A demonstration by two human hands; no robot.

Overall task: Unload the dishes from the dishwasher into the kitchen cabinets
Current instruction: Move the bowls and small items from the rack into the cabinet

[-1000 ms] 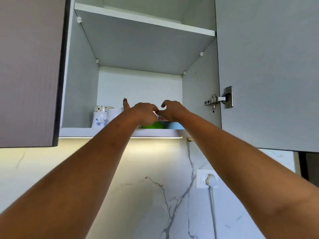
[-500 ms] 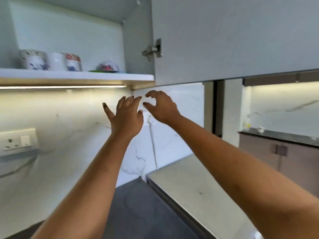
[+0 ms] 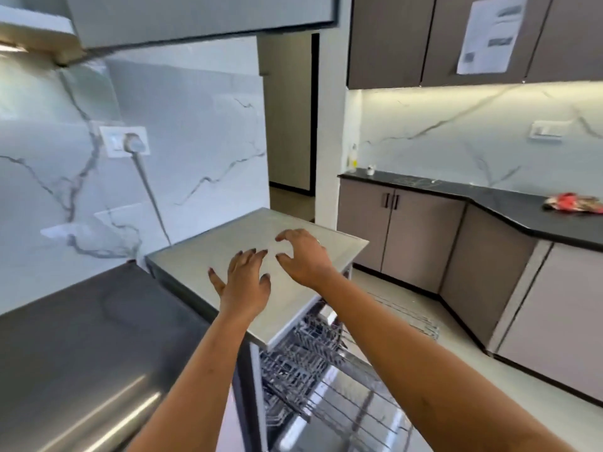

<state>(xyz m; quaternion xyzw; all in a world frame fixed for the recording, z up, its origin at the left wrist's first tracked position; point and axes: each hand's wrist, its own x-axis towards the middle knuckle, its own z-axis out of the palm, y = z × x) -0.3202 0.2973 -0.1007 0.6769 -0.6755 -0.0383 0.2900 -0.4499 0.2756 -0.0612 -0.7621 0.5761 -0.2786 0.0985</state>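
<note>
head view: the left hand (image 3: 243,283) hovers over the pale grey flat-topped dishwasher (image 3: 248,230), fingers straight and spread, holding nothing. the right hand (image 3: 305,259) is just beside it, fingers loosely curled, also empty. under the top, the silver wire racks (image 3: 310,347) stand pulled out, their long axis running from the opening toward the lower right, above the pale floor (image 3: 456,347). blur hides whether dishes sit in them.
</note>
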